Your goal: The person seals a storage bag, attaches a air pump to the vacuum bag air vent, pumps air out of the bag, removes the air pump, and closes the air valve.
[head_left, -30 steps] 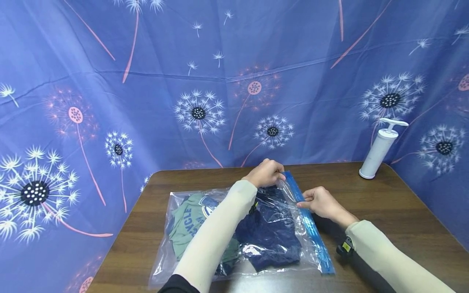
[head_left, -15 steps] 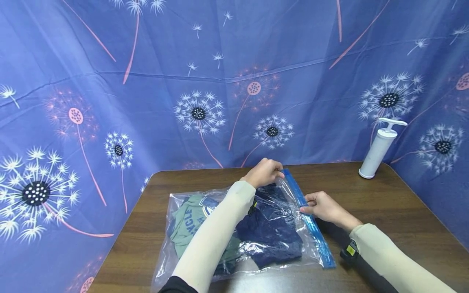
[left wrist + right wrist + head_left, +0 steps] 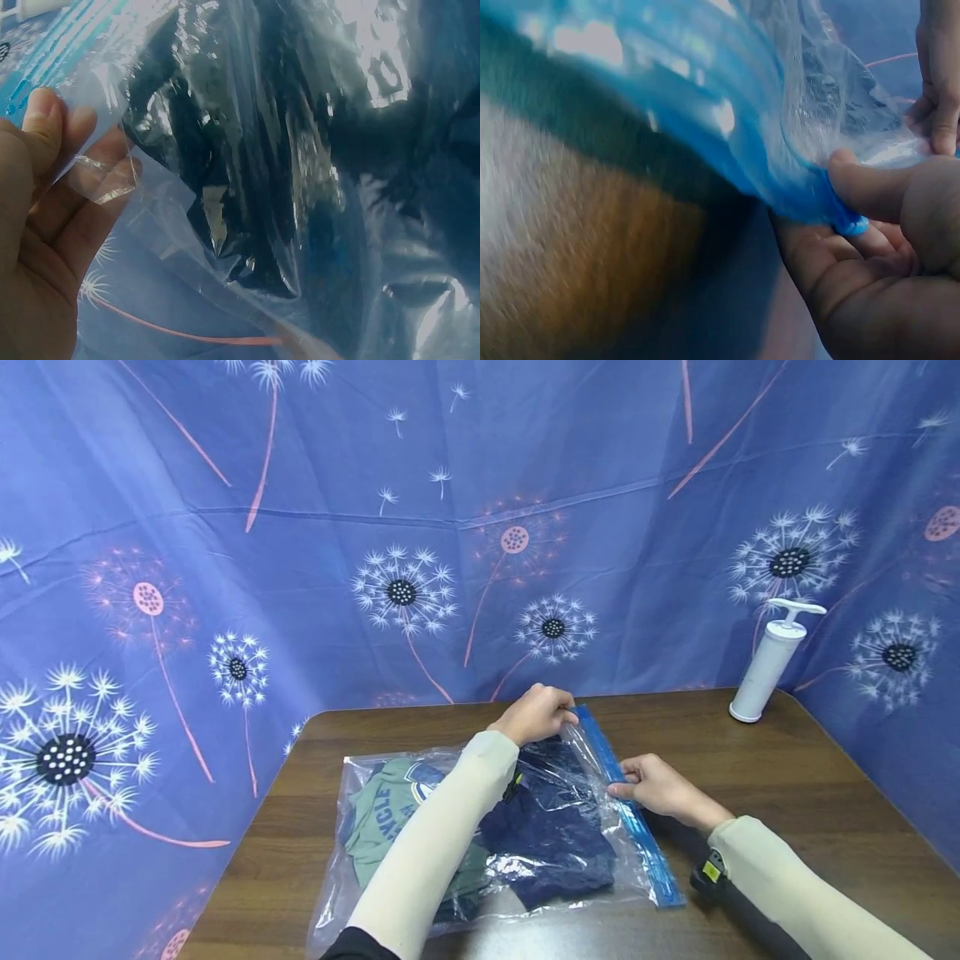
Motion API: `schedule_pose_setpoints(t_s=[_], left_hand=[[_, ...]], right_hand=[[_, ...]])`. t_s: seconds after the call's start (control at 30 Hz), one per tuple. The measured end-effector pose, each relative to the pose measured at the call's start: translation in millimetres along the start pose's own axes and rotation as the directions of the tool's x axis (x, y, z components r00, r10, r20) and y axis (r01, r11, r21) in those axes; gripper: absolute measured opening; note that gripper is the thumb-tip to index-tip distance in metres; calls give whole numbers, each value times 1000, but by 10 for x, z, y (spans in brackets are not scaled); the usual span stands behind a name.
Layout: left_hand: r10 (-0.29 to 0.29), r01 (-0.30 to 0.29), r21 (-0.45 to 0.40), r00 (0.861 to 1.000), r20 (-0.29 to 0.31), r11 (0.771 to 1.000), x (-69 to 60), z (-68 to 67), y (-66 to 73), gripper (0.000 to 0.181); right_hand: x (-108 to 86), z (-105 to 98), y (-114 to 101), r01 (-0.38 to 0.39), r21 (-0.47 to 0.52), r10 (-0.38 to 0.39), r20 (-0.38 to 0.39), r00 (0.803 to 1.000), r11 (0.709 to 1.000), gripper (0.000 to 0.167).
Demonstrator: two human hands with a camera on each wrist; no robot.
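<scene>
Clear bag (image 3: 634, 860) lies on the table (image 3: 765, 777), mostly left of the right hand (image 3: 658, 785); green cloth (image 3: 370, 837) and navy cloth (image 3: 555, 852) inside. Its blue strip (image 3: 642, 831) edges the right side, long axis slanting from far left to near right.

Left hand (image 3: 534, 714): fingers bent, bag pinched between thumb and fingers, just beside the strip's far end. Left sleeve (image 3: 442, 835) crosses above the bag.

Right hand: comes in from the right, across the strip's axis; thumb on top, fingers beneath, strip gripped between. Sits nearer the far end than the near one, so the longer run of strip lies on the person's side of it. Of the two, right hand is nearer the strip's near end.

White pump (image 3: 767, 672) upright at the table's far right corner, well apart from both hands.
</scene>
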State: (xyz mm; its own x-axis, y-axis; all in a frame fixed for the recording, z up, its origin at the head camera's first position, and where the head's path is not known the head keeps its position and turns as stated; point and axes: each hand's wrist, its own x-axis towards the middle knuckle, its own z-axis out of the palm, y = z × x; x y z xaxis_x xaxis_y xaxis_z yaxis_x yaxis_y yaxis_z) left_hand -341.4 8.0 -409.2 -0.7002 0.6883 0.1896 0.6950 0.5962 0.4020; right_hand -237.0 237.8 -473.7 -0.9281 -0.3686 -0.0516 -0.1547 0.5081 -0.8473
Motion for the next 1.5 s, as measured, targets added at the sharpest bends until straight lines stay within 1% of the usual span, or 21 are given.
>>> schedule_pose_setpoints(t_s=[0.07, 0.1, 0.2, 0.3, 0.43, 0.63, 0.7, 0.77, 0.87, 0.93, 1.03, 1.07, 1.13, 1.27, 1.37, 1.5], left_hand=[[1, -1, 25, 1000, 1, 1000, -5, -3, -10, 13], [0, 0, 39, 1000, 2, 999, -6, -5, -10, 14], [4, -5, 52, 1000, 13, 999, -2, -6, -2, 15], [15, -16, 52, 1000, 14, 999, 9, -1, 7, 15], [15, -15, 62, 1000, -1, 998, 12, -4, 13, 14], [2, -1, 68, 1000, -11, 998, -3, -7, -13, 15], [-6, 7, 68, 1000, -7, 998, -7, -21, -9, 15], [-21, 21, 71, 1000, -6, 997, -7, -46, 7, 15], [-36, 36, 81, 999, -3, 996, -2, -94, 50, 15], [-48, 48, 91, 999, -2, 995, 4, -109, 69, 15], [-63, 62, 97, 998, 9, 993, 3, -116, 81, 15], [-68, 67, 97, 998, 10, 993, 3, -120, 82, 16], [-77, 76, 98, 997, 11, 992, 2, -124, 81, 17], [-85, 84, 87, 996, 0, 993, -5, -122, 69, 20], [-91, 91, 68, 996, -4, 993, -14, -111, 45, 18], [-99, 100, 71, 995, -16, 992, -37, -93, -5, 15]], right_hand=[[0, 14, -14, 4, -12, -3, 15, 1000, 1000, 30], [-4, 19, -28, 2, -23, -2, 17, 1000, 1000, 37], [-29, 21, -48, -21, -24, 22, 40, 999, 999, 40], [-54, 6, -60, -55, -8, 56, 70, 996, 998, 34], [-64, -10, -69, -58, 8, 57, 105, 993, 998, 20], [-85, 5, -61, -67, 7, 65, 130, 989, 998, 16], [-87, 7, -53, -65, 26, 60, 149, 987, 998, 15], [-84, -4, -38, -75, 74, 61, 173, 983, 994, 16], [-67, -35, -10, -113, 175, 74, 217, 973, 978, 22], [-55, -59, 6, -153, 253, 88, 252, 964, 955, 28], [-35, -93, 13, -202, 329, 102, 296, 950, 922, 39], [-26, -102, 8, -212, 346, 104, 304, 947, 914, 40], [-13, -117, 6, -216, 361, 100, 313, 945, 907, 40], [-5, -97, 13, -227, 385, 98, 327, 940, 895, 29], [-15, -46, 13, -220, 379, 95, 321, 942, 899, 22], [-34, 29, -25, -179, 340, 78, 292, 953, 923, 21]])
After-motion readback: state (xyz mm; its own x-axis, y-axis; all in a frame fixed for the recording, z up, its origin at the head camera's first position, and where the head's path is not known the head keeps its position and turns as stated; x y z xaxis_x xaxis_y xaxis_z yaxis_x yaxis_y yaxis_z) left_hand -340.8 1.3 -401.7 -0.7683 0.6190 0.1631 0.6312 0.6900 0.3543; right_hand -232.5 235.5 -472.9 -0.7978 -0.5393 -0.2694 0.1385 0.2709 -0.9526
